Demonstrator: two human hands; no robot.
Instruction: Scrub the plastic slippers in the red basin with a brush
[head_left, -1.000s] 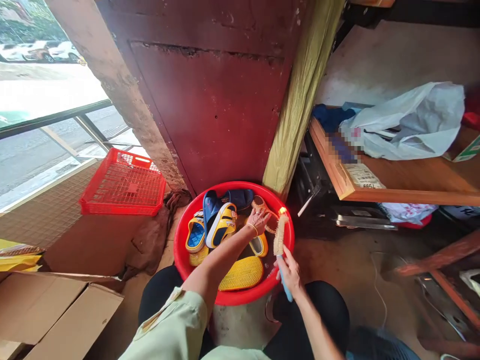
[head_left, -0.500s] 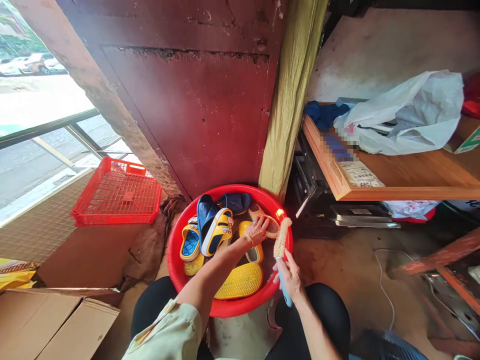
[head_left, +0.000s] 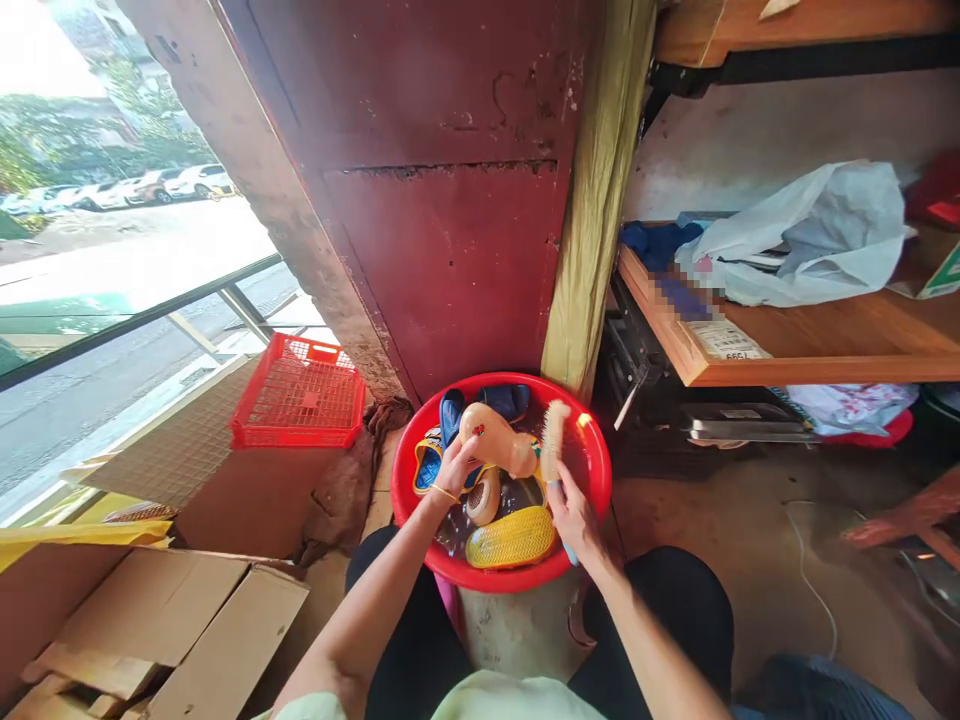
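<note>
My left hand [head_left: 454, 468] grips a beige slipper [head_left: 499, 440] by its left end, holding it above the basin. A small red mark shows on the slipper's surface. In my right hand [head_left: 576, 515] is a scrub brush [head_left: 553, 435] with pale bristles and a light blue handle. The bristles are close to the slipper's right end; whether they touch it I cannot tell. Below, a red basin [head_left: 602, 470] holds water and several slippers. Among them are a yellow sole [head_left: 514, 538], a dark blue slipper [head_left: 506, 402] and another beige slipper [head_left: 484, 497].
A red plastic crate [head_left: 300, 395] and cardboard boxes [head_left: 161, 600] lie to the left. Behind the basin stand a dark red door [head_left: 450, 260] and a yellowish curtain [head_left: 585, 240]. On the right, a wooden shelf [head_left: 832, 340] carries a white plastic bag [head_left: 817, 235].
My left hand has lifted the beige slipper out of the basin and moved left with it. The brush in my right hand has come over the basin. The view has tilted up and shifted left.
</note>
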